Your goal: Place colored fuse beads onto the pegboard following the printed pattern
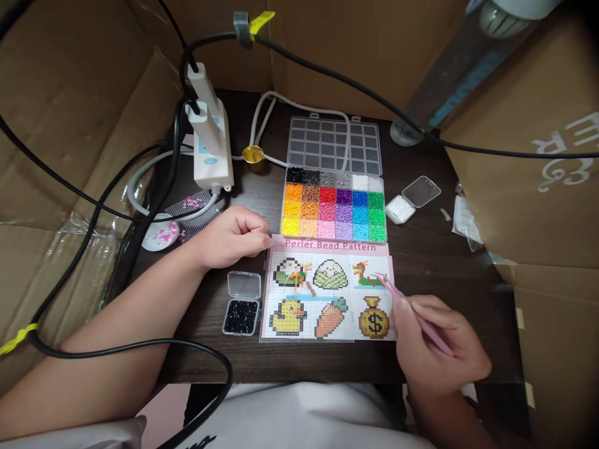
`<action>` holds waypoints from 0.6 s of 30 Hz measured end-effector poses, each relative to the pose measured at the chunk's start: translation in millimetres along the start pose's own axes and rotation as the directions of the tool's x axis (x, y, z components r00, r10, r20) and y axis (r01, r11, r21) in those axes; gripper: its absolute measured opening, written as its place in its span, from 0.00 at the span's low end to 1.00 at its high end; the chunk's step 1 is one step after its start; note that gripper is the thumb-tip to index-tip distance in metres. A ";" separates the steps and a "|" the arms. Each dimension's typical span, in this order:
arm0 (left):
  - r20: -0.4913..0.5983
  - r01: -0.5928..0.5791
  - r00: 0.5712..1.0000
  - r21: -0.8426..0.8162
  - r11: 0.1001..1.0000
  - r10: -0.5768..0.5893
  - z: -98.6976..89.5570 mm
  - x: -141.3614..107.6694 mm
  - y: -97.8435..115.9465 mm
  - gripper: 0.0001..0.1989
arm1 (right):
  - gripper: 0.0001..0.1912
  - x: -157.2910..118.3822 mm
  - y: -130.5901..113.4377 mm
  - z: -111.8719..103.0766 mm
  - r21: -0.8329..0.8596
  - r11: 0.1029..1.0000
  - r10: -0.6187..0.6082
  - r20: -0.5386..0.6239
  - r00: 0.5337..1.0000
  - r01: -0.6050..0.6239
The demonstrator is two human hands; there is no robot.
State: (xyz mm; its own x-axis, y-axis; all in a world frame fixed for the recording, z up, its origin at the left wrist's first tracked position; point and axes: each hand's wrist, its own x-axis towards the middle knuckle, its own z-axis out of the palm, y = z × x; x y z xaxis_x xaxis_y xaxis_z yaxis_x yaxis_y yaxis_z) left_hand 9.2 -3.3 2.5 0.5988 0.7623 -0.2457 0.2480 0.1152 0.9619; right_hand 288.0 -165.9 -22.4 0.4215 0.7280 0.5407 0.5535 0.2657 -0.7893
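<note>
My right hand point(440, 343) holds pink tweezers point(433, 333), their tips over the dragon picture on the Perler Bead Pattern sheet point(327, 290). Curled fingers and all, my left hand point(238, 236) rests by the sheet's upper left corner; whether anything is inside it is hidden. A clear pegboard point(309, 337) lies over the sheet's left part, with some colored beads on it near the middle. Behind the sheet stands an open bead box point(334, 206) sorted by color. A small open case of black beads point(240, 316) sits left of the sheet.
A power strip point(213, 156) with plugs and cables stands at the back left, near a gold cup point(253, 159). White beads fill a small case point(401, 209) at right. Pink beads lie on a round white dish point(160, 234). Black cables cross the view; cardboard walls surround the table.
</note>
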 end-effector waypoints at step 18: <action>0.018 -0.012 1.000 0.032 0.999 0.012 2.3 1.5 3.8 0.22 | 0.12 26.1 -20.9 56.0 0.329 0.881 0.110 0.554 0.825 -0.339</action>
State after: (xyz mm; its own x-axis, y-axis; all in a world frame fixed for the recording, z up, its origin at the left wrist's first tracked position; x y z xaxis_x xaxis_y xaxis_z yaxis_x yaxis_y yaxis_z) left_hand 12.8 -3.2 5.5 0.6155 0.7518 -0.2367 0.2649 0.0855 0.9605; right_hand 247.3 -117.0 -8.0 0.0109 0.9801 0.1982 0.1086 0.1959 -0.9746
